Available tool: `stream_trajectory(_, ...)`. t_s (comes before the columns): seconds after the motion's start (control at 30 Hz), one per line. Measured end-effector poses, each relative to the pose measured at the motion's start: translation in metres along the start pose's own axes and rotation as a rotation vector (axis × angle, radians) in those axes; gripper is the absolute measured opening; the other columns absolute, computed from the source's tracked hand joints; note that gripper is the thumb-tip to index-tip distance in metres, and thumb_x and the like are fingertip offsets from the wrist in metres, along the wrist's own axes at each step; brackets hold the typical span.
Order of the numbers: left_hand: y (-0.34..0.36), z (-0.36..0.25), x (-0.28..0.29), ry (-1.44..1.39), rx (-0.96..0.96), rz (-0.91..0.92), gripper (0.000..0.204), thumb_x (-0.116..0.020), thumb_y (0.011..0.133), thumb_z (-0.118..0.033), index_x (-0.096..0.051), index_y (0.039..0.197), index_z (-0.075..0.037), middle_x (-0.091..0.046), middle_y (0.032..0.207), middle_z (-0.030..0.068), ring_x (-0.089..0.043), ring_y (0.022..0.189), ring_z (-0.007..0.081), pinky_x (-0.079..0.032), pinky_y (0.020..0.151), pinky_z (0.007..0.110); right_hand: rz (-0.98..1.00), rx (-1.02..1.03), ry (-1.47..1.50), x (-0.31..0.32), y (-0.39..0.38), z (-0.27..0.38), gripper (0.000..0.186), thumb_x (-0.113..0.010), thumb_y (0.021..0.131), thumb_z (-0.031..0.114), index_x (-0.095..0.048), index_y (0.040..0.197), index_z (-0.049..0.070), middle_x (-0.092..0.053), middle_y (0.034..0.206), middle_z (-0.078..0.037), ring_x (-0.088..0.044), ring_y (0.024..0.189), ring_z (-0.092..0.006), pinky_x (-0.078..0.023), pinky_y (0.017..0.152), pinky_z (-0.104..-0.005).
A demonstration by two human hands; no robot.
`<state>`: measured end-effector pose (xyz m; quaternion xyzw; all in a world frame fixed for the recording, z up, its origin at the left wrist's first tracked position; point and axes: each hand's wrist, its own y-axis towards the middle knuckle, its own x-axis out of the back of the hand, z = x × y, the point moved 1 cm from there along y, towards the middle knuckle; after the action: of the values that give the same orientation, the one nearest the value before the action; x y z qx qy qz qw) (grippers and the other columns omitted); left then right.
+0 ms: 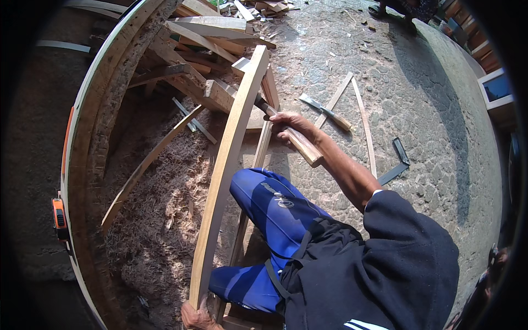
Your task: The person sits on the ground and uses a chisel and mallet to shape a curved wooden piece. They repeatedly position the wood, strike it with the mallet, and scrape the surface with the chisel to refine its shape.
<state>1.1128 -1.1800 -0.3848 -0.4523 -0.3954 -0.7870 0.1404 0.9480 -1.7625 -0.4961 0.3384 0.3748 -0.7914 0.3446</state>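
A long squared length of timber [228,165] slants up in front of me, its lower end by my left leg and its top by the wood pile. My left hand [199,318] is wrapped round its lower end. In my right hand [296,127] is a wooden-handled tool [306,147], with a dark metal end beside the upper part of the timber. The timber and my hand partly hide that metal end, so its exact shape does not show. Behind the timber, another narrow wooden piece [263,144] runs down beside my knee.
Offcuts and boards [212,27] are heaped at the far left. A large curved wooden piece [91,137] edges the left, with an orange tape measure [59,219]. Shavings [159,242] cover the ground. A wooden-handled knife [327,111], thin strips [364,126] and a dark try square [397,165] lie right.
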Motion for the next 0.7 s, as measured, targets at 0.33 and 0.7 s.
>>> stream_trajectory(0.33, 0.0, -0.002, 0.003, 0.027, -0.006, -0.025, 0.066, -0.074, 0.073, -0.069, -0.063, 0.082, -0.005, -0.061, 0.072, 0.0102, -0.063, 0.067, 0.0354, -0.047, 0.057, 0.045, 0.092, -0.056, 0.117, -0.002, -0.004, 0.009, 0.018, -0.066, 0.095, 0.021, -0.054, 0.104, 0.011, -0.06, 0.072, -0.003, -0.061, 0.046, -0.0119, -0.05, 0.035, -0.0219)
stream_trajectory(0.7, -0.005, -0.004, -0.002, -0.01, 0.069, 0.028, 0.067, -0.072, 0.074, -0.07, -0.062, 0.082, -0.005, -0.062, 0.074, 0.0111, -0.063, 0.068, 0.0357, -0.047, 0.057, 0.045, 0.071, -0.014, -0.023, -0.013, 0.003, 0.01, 0.016, -0.066, 0.094, 0.017, -0.055, 0.1, 0.008, -0.06, 0.07, -0.005, -0.059, 0.045, -0.0119, -0.053, 0.037, -0.0201)
